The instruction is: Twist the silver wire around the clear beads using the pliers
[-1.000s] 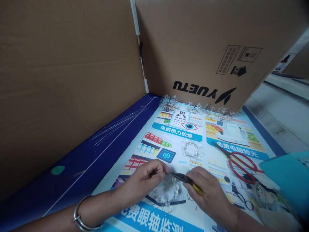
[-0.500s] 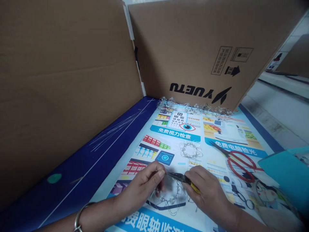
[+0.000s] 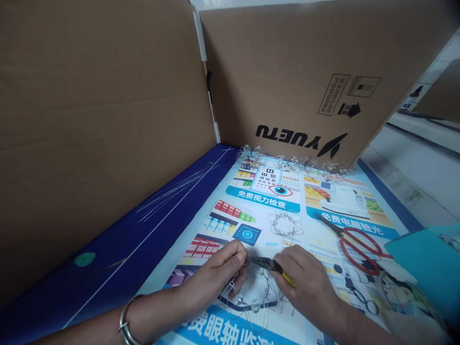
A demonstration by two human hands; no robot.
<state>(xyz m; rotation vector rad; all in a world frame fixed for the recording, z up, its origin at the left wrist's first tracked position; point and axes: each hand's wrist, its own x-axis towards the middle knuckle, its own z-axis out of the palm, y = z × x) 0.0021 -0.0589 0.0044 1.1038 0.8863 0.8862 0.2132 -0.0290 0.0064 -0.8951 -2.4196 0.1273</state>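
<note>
In my right hand [image 3: 305, 278] are pliers [image 3: 264, 262] with dark narrow jaws and yellow grips, pointing left. Their tip meets the pinched thumb and finger of my left hand [image 3: 230, 266]. From the left fingers a loop of wire with clear beads [image 3: 256, 305] hangs over the printed sheet. What exactly the jaws grip is too small to make out. Just beyond my hands lies a similar round wire-and-bead piece [image 3: 285, 224], flat on the sheet.
Red-handled scissors [image 3: 359, 249] lie to the right, near a turquoise box-like thing [image 3: 424, 258]. Tangled wire-and-bead pieces [image 3: 294, 164] line the foot of the back cardboard panel [image 3: 294, 72]. Straight wires [image 3: 172, 189] rest on the blue strip beside the left cardboard panel [image 3: 100, 105].
The view has shifted slightly. The lower left fingers have moved a little around the hanging wire-and-bead loop. The pliers stay at the left fingertips.
</note>
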